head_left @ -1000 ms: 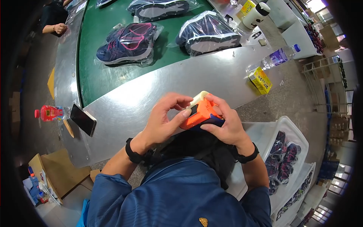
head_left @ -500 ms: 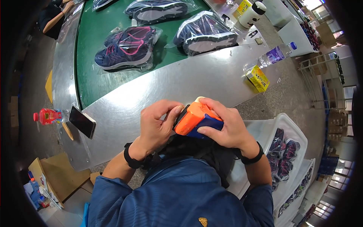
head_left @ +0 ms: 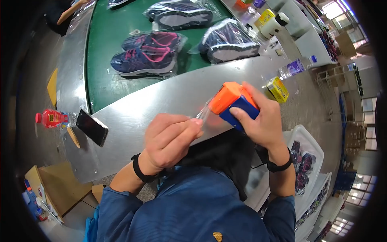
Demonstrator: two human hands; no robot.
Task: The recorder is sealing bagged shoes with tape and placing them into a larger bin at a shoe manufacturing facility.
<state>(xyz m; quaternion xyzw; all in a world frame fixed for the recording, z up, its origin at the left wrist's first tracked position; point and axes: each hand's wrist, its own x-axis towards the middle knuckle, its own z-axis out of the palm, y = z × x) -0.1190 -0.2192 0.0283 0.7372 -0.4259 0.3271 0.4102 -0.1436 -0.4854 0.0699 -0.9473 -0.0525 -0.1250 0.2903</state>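
My right hand [head_left: 263, 118] is wrapped round a chunky orange-and-blue handheld device [head_left: 234, 101], its thumb on the blue side. From the device's left end a clear, thin strip [head_left: 204, 114], apparently film or tape, stretches down to my left hand [head_left: 171, 139], whose fingertips pinch it. Both hands are held above the near part of the metal table [head_left: 141, 109]. Beyond them, a pair of navy-and-pink sneakers [head_left: 147, 56] in a clear bag lies on the green conveyor belt [head_left: 102, 86]. More bagged sneakers [head_left: 229, 42] rest on their sides farther off.
A phone [head_left: 92, 128] and a red-labelled bottle [head_left: 51, 118] are on the left. On the right stand a yellow carton [head_left: 278, 89], a lying water bottle [head_left: 297, 67] and a white flask [head_left: 275, 25]. A white bin [head_left: 317, 135] holds bagged shoes. Another person's arm [head_left: 68, 14] shows at the far left.
My right hand has moved the device up and to the right, away from my left hand. A clear strip now spans the gap between them. The belt's sneakers appear shifted slightly rightward.
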